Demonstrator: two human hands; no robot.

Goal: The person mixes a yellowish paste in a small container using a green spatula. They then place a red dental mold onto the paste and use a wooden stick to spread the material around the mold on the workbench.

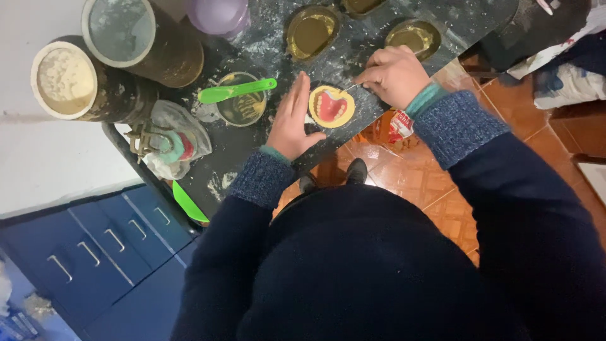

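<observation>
Closest to the lens, the person's dark-sleeved arms reach out over a black, powder-dusted counter (252, 151), where a round yellow dental flask half (331, 106) holding a red denture with a row of teeth lies between the two hands. The left hand (291, 123) rests flat and open-fingered, touching the flask's left edge, while the right hand (396, 74) has its grip pinched together on a thin tool whose tip meets the flask's upper right rim. Left of them a green spatula (237, 91) lies across a small mixing bowl (242, 108), with two big powder cans (95, 79) beyond.
</observation>
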